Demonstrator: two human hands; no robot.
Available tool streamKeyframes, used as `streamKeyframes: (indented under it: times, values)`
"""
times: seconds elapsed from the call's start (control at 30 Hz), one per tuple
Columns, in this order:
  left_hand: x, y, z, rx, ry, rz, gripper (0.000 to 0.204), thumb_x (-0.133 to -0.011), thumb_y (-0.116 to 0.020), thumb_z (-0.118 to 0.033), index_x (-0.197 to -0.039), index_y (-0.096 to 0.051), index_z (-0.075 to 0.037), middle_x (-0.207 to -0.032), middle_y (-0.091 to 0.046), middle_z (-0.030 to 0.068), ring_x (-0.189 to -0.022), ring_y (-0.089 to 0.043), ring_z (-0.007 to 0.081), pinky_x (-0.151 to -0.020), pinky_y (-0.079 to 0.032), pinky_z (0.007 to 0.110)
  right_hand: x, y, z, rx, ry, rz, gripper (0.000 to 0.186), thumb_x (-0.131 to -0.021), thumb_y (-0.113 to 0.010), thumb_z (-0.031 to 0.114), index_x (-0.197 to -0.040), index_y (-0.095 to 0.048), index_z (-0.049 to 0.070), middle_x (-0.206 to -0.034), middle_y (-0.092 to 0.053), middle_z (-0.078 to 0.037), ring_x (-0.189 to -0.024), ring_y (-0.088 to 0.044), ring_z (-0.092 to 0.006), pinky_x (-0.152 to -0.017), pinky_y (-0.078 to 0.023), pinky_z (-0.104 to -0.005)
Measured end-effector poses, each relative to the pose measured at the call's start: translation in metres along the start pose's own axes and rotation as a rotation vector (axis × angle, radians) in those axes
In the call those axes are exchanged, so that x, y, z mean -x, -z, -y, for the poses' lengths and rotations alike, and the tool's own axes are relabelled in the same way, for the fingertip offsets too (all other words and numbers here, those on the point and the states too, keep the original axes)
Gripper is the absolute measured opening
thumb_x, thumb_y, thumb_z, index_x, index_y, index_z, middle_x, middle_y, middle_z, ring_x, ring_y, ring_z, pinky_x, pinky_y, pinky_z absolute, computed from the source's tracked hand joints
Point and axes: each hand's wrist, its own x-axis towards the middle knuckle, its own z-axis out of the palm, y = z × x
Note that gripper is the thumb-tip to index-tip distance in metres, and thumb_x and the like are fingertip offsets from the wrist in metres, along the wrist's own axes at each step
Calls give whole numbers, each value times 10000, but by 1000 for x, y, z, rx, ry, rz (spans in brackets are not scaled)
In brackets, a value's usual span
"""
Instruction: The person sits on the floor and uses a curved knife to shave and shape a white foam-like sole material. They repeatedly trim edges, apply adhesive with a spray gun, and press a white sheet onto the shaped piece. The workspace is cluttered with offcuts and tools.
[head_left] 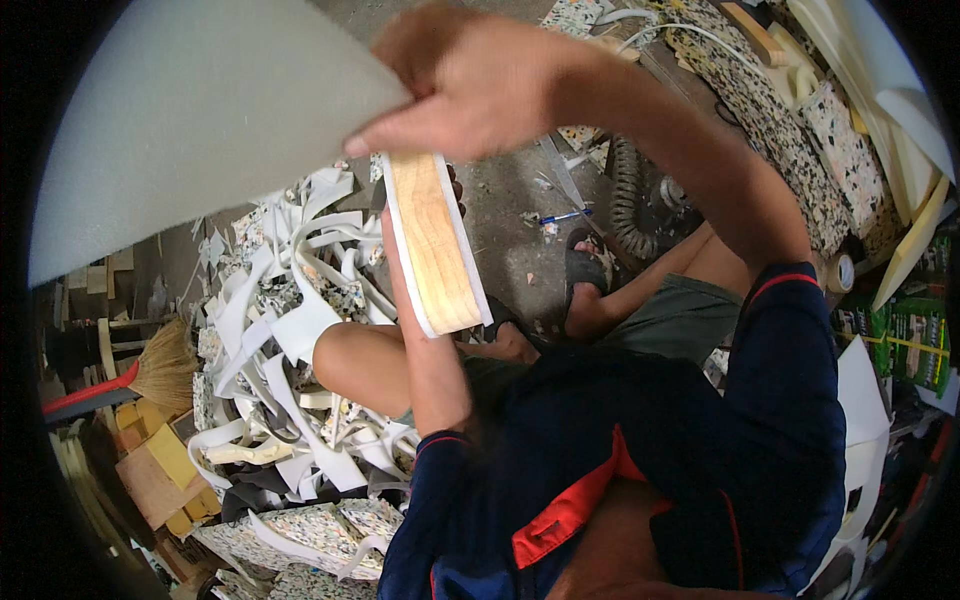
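Observation:
My left hand [456,189] is wrapped round a curved wooden piece [432,240] with white foam along both edges. Most of that hand is hidden behind the wood; only some fingertips show at its right side. Above it, my right hand [475,85], slightly blurred, grips the corner of a large pale grey-white foam sheet [210,120], thumb on the near face and fingers out of sight behind. The sheet spreads away to the upper left, and its lower corner overlaps the top end of the wooden piece.
White foam strips and offcuts [320,330] heap on the floor at the left, beside a straw broom [165,360]. Speckled foam slabs [770,130] lean at the upper right. A coiled hose [628,200] and a blue pen [566,216] lie near my sandalled feet.

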Motion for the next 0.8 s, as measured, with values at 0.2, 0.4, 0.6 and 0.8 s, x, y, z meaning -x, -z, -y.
streamKeyframes:
  times: [0.2,0.4,0.6,0.8]
  values:
    - [4,-9,1,13,-46,-115,505,-1019,-477,-438,-1342,-535,-54,-1244,-617,139,-1141,-606,233,-1008,-485,400,45,-58,16,82,232,-144,237,-823,-706,103,-1038,-681,5,-911,-713,-170,-758,-717,-296,-711,-603,-382]
    - [-6,0,-30,-1,-89,-15,502,-1016,-484,-434,-1341,-536,-55,-1240,-617,138,-1141,-604,235,-1010,-483,402,69,-84,55,168,160,-132,298,-824,-658,137,-1048,-656,-58,-923,-663,-198,-922,-695,-351,-817,-592,-456]
    - [-9,6,-41,-33,-91,18,499,-1012,-491,-430,-1339,-537,-56,-1235,-617,138,-1141,-602,237,-1012,-480,403,74,-90,76,178,98,-55,339,-829,-628,148,-1063,-651,-96,-1007,-668,-250,-1070,-663,-407,-994,-519,-503]
    - [-12,3,-46,-38,-95,36,496,-1009,-499,-425,-1338,-538,-57,-1230,-616,137,-1141,-600,238,-1015,-477,404,81,-113,74,211,88,-227,580,-702,-787,280,-1103,-639,-111,-1109,-651,-276,-1167,-616,-430,-1040,-477,-534]
